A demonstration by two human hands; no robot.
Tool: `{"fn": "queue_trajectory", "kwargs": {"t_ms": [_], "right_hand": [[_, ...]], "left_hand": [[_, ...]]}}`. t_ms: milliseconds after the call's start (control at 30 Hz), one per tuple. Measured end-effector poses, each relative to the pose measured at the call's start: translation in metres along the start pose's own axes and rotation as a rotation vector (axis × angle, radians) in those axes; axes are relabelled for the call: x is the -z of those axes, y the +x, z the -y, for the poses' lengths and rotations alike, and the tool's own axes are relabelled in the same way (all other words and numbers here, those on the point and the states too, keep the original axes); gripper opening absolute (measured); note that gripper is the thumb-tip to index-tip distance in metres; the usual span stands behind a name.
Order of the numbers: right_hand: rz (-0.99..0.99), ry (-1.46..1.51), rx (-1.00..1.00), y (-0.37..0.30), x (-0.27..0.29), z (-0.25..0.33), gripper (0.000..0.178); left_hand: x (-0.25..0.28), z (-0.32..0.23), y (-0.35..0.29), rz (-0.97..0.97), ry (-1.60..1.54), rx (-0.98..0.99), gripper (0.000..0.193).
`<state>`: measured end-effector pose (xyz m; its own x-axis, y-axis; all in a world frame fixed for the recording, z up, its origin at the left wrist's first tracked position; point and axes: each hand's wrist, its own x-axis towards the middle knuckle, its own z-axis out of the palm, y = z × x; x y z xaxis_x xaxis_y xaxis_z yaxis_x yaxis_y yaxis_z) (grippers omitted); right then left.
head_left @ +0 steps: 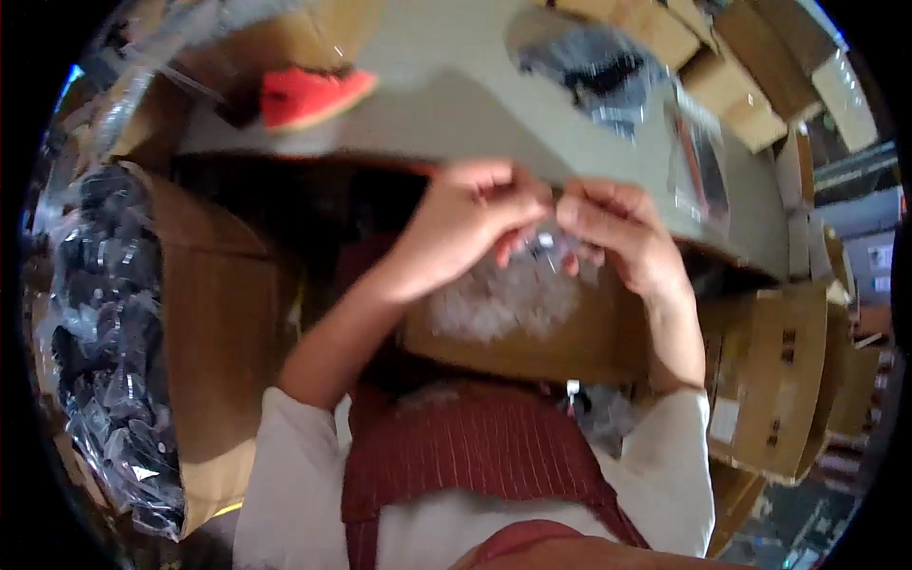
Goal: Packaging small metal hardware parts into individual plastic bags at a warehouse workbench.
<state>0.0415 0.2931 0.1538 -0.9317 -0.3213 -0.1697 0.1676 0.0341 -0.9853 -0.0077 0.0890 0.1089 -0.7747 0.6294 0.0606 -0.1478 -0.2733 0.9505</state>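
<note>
My left hand (465, 223) and my right hand (625, 228) meet over the near edge of the grey table. Fingertips of both are pinched together on a small, clear, shiny plastic piece (545, 239); motion blur and the fingers hide its exact kind. Just below them, a cardboard box (608, 332) stands in front of my apron. Many small whitish, see-through pieces (494, 302) lie heaped in it.
On the grey table (427, 95) sit a red wedge-shaped thing (309, 98), a clear bag of dark items (603, 76) and a flat clear packet (701, 166). To my left, black plastic-wrapped goods (114, 351) fill a carton (214, 313). More cartons (774, 380) stand at right.
</note>
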Motion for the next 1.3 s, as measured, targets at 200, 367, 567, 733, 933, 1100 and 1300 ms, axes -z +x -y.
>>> {"fn": "queue_trajectory", "kwargs": {"t_ms": [200, 367, 567, 733, 933, 1100, 1300], "right_hand": [[-0.053, -0.080, 0.244, 0.084, -0.005, 0.071, 0.025], [0.035, 0.039, 0.663, 0.219, -0.003, 0.161, 0.023], [0.028, -0.171, 0.446, 0.214, -0.031, 0.119, 0.020], [0.259, -0.320, 0.253, 0.117, -0.021, 0.053, 0.022], [0.124, -0.568, 0.145, 0.029, 0.007, -0.018, 0.033], [0.125, -0.444, -0.048, -0.003, -0.001, -0.040, 0.025], [-0.068, -0.322, -0.034, -0.014, -0.011, -0.043, 0.013]], "left_hand": [[-0.016, 0.090, -0.009, 0.201, 1.161, 0.216, 0.049], [-0.015, 0.169, -0.020, 0.440, 1.439, 0.240, 0.037], [0.018, 0.185, -0.024, 0.472, 1.340, 0.105, 0.031], [0.028, 0.119, -0.016, 0.230, 1.145, 0.202, 0.016], [0.037, 0.047, -0.029, 0.166, 0.292, 0.257, 0.027], [0.023, 0.042, -0.036, 0.239, 0.193, 0.308, 0.035], [0.016, 0.033, -0.040, 0.050, 0.046, 0.418, 0.033]]}}
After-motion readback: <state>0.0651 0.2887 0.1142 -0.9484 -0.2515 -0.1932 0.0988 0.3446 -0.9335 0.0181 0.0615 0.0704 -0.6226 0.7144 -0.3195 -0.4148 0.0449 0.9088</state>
